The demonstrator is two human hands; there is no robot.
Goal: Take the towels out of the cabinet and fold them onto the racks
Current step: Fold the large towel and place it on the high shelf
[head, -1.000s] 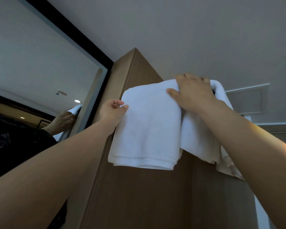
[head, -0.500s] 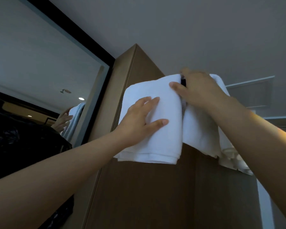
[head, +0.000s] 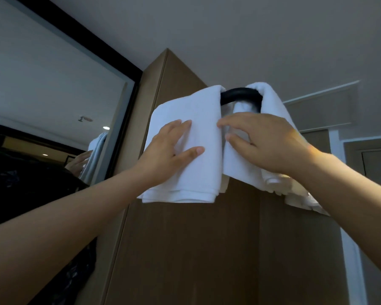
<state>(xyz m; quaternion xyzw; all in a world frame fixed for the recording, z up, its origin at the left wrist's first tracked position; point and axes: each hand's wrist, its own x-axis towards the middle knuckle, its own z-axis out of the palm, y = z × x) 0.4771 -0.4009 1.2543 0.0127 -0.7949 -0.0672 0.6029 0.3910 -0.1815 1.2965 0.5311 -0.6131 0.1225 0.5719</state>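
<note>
A folded white towel [head: 191, 111] hangs over the left part of a black rack bar [head: 240, 94] fixed high on a brown wooden cabinet [head: 185, 249]. My left hand [head: 169, 150] lies flat against its front with straight fingers. A second white towel [head: 271, 100] hangs over the bar's right end, looser and crumpled at its lower edge. My right hand [head: 266, 142] rests on this second towel, fingers spread and slightly bent, fingertips at the gap between the two towels.
A large black-framed mirror [head: 53, 106] fills the wall to the left and reflects a hand and a towel. The grey ceiling [head: 251, 29] is close above. A doorway frame [head: 372, 150] stands at the far right.
My right hand has come down from the top of the bar onto the right towel, which uncovers the black bar. My left hand stays flat on the left towel.
</note>
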